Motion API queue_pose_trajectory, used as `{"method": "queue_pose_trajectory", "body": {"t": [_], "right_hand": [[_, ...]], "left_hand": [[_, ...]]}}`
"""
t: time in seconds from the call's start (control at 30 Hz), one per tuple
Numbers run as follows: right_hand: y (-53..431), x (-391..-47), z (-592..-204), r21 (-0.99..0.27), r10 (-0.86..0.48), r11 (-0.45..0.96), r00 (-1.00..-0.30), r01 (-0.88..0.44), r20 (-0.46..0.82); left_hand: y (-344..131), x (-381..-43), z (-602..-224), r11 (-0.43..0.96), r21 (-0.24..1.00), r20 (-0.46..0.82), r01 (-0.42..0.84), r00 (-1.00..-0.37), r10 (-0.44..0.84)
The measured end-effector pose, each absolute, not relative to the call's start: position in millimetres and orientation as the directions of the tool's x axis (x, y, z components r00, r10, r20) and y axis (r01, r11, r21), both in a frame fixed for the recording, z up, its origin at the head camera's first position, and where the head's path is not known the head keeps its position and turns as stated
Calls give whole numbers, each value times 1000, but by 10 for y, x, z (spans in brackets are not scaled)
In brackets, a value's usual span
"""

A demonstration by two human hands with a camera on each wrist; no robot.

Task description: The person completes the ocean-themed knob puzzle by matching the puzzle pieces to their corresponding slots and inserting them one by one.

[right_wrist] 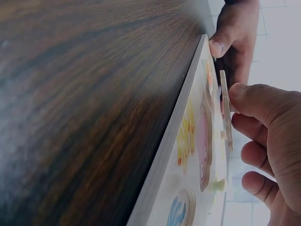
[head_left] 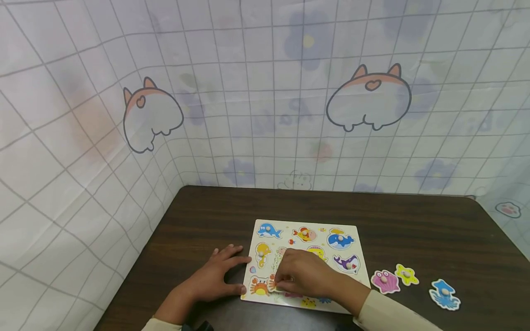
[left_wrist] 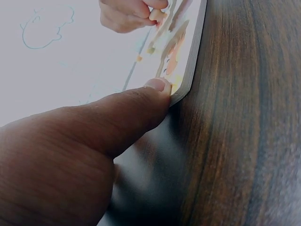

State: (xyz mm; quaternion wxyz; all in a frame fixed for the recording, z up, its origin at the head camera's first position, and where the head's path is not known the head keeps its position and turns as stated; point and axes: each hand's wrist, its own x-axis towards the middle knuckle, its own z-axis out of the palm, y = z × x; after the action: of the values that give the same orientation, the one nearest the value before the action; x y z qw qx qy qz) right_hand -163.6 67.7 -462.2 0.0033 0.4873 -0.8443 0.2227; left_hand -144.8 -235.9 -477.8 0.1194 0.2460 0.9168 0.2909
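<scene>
A cream wooden puzzle board with sea-animal pictures lies on the table. My right hand pinches an orange crab piece over the board's lower left. In the right wrist view this thin piece is edge-on and tilted, raised above the board, with thumb and fingers at its knob. Just left of it, the printed crab spot shows. My left hand has its fingers spread at the board's left edge, and its thumb presses on the corner. My right hand hides the board's middle.
Right of the board lie loose pieces: a pink shell, a yellow starfish and a blue octopus-like one. Several knobbed pieces sit in the board, such as the blue whale. A patterned curtain stands behind the dark table.
</scene>
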Motion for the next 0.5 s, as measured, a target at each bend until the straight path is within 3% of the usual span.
{"method": "queue_pose_trajectory", "body": {"t": [0.5], "right_hand": [[488, -1650, -4629, -366, -834, 410, -506, -836, 221]], "left_hand": [[-2358, -1453, -4798, 714, 583, -68, 389, -852, 520]]}}
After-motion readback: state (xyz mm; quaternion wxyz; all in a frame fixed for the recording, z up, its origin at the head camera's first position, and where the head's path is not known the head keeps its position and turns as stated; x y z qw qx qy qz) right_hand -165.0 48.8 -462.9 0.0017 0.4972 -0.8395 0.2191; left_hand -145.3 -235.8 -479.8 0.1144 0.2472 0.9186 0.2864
